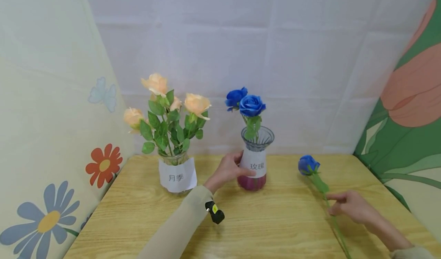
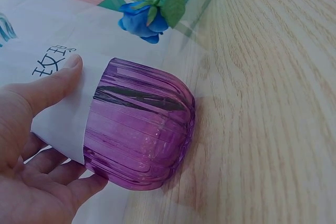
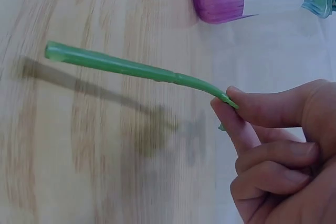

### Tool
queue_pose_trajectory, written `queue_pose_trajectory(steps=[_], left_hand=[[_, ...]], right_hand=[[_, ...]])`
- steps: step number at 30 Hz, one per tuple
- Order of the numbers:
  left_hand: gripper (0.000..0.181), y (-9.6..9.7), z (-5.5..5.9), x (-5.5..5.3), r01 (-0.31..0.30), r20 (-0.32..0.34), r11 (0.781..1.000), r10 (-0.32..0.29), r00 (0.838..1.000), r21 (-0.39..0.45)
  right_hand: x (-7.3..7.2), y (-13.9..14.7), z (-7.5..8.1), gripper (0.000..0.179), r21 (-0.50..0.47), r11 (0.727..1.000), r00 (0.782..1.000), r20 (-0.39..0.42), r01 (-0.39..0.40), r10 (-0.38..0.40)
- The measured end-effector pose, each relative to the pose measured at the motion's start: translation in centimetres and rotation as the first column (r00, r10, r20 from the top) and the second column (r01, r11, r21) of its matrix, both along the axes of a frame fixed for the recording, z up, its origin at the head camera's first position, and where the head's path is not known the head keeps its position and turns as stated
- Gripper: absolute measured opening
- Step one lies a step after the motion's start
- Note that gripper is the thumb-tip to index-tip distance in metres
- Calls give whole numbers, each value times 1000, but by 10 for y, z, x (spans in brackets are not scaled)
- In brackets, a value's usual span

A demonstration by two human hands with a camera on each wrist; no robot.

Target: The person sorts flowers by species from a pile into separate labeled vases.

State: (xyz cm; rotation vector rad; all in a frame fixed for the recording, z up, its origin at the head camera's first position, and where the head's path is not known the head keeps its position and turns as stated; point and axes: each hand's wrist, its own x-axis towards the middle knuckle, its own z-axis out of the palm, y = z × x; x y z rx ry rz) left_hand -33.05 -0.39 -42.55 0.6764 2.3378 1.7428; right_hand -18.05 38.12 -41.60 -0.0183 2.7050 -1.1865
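Observation:
My left hand (image 1: 230,171) grips a glass vase (image 1: 252,183) from its left side, thumb across the white paper label. The vase has a clear fluted rim and a purple base (image 2: 144,124), and two blue roses (image 1: 252,106) stand in it. On the right, my right hand (image 1: 355,207) pinches the green stem (image 3: 113,64) of a single blue rose (image 1: 307,165) between thumb and index finger. The other fingers are curled in the right wrist view. That rose's head points toward the back, and its stem runs toward the table's front, casting a shadow on the wood.
Left of my left hand stands another glass vase (image 1: 175,159) with a white label (image 1: 177,176), full of peach roses (image 1: 197,104) and green leaves. The wooden table (image 1: 268,228) ends against a white cloth (image 1: 303,60). Flower-printed cloths hang at both sides.

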Motion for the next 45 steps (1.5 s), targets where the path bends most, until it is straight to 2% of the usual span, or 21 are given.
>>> queue_pose_trajectory(steps=[7, 13, 20, 29, 45], left_hand=[[75, 0, -1, 0, -1, 4, 1000, 1, 1000, -2], [77, 0, -1, -1, -4, 3, 1000, 4, 1000, -6], [77, 0, 0, 0, -6, 14, 1000, 6, 1000, -4], [79, 1, -1, 0, -10, 13, 1000, 10, 1000, -17], [76, -1, 1, 1, -2, 7, 1000, 2, 1000, -14]], right_hand=[[-2, -16, 5, 56, -1, 998, 998, -21, 57, -57], [-4, -29, 7, 58, -63, 992, 994, -9, 112, -112], [-5, -46, 7, 58, -89, 984, 986, -44, 155, -159], [-8, -65, 8, 60, -161, 974, 979, -103, 158, -176], [-17, -95, 12, 60, -219, 957, 956, -177, 191, -232]])
